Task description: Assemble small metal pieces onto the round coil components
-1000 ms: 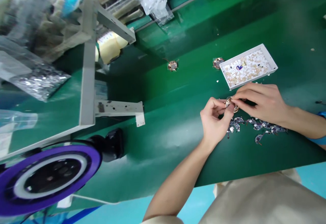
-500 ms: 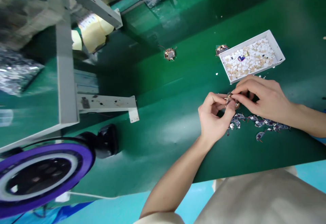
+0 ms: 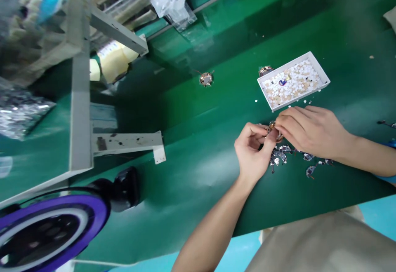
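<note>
Pinched between the thumb and fingers of my left hand (image 3: 254, 150) is a small round copper-coloured part (image 3: 270, 127), its rim partly covered by fingertips. My right hand (image 3: 312, 131) comes in from the right, fingers bent together at the same part. Whether it grips the part or something tiny on it is hidden. Just below both hands lie several small half-round circuit boards (image 3: 280, 154) with short wires, on the green tabletop (image 3: 198, 173). A similar round part (image 3: 206, 79) rests further left on the table, and another (image 3: 265, 71) touches the box's far left corner.
Beyond my hands stands a shallow white box (image 3: 300, 97) of small white and tan bits, some scattered outside it. At left are a grey metal rack (image 3: 81, 115), a purple-rimmed ring-shaped device (image 3: 100, 210) and a silvery bag (image 3: 24, 111). Plastic bags (image 3: 170, 0) lie at the back.
The view has shifted, so the table's things appear lower, and the box further left. My right hand's fingers have turned and closed in over the round part, which stays in my left hand.
</note>
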`<action>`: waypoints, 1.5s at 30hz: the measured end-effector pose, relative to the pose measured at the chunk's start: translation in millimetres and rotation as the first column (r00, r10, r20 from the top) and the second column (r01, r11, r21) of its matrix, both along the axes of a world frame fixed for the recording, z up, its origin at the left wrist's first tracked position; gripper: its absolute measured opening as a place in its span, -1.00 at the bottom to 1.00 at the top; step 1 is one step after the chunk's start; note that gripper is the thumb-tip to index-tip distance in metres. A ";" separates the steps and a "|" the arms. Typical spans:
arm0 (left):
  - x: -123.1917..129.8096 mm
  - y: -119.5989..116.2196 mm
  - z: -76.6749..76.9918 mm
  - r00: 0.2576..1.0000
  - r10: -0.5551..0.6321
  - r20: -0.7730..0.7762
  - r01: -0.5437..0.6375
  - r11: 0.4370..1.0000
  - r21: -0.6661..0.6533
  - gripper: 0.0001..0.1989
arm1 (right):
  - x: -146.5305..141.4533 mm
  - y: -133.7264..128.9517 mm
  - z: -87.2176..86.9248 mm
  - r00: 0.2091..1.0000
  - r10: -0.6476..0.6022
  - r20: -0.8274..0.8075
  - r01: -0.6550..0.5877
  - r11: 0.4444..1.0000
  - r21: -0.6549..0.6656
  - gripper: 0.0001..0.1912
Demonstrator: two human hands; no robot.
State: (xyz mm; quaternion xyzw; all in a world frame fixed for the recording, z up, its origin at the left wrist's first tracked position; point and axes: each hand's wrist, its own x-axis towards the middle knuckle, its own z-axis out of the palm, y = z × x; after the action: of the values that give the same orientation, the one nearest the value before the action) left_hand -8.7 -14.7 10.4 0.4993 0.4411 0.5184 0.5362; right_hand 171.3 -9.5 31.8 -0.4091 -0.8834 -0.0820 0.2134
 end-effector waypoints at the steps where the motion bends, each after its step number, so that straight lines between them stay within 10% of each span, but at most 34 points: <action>1: -0.5 0.2 0.7 1.000 0.000 -0.004 0.000 1.000 -0.009 -0.71 | -0.2 0.3 -1.2 1.000 0.002 -0.019 -0.002 1.000 -0.007 -0.84; 14: -1.1 -1.0 -3.2 1.000 -0.008 0.012 0.009 0.997 -0.072 -0.73 | -3.5 -2.0 -7.4 0.949 -0.099 -0.300 0.031 0.974 -0.225 -0.88; 19: -2.9 -0.6 -5.7 0.998 -0.055 0.014 0.056 0.995 -0.081 -0.74 | 1.3 2.1 -4.6 0.857 -0.253 -0.448 -0.060 0.815 -0.576 -0.92; 29: -11.9 10.0 -2.6 0.998 -0.045 0.050 0.051 0.991 -0.127 -0.72 | 14.6 17.7 11.0 0.671 -0.360 -0.648 -0.381 0.583 -0.718 -0.75; 35: -19.0 20.9 -3.8 0.992 0.094 0.084 -0.078 0.983 -0.168 -0.69 | 21.4 13.0 8.0 0.934 -0.073 -0.349 -0.202 0.698 -0.687 -0.90; 39: -17.4 17.9 -3.8 0.996 0.048 0.070 -0.036 0.987 -0.157 -0.74 | 20.5 1.0 7.3 0.973 0.147 -0.178 -0.228 0.734 -0.640 -0.87; 45: -20.4 15.5 -5.3 0.990 -0.019 0.140 0.040 0.988 -0.149 -0.81 | 14.1 0.8 18.7 0.875 -0.090 -0.476 -0.345 0.573 -0.744 -0.93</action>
State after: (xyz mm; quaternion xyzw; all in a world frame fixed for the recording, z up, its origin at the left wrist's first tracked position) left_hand -29.0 0.9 5.0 0.4268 0.4334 0.5086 0.6094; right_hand 185.4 -8.7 50.5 -0.4004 -0.7714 0.4465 0.2125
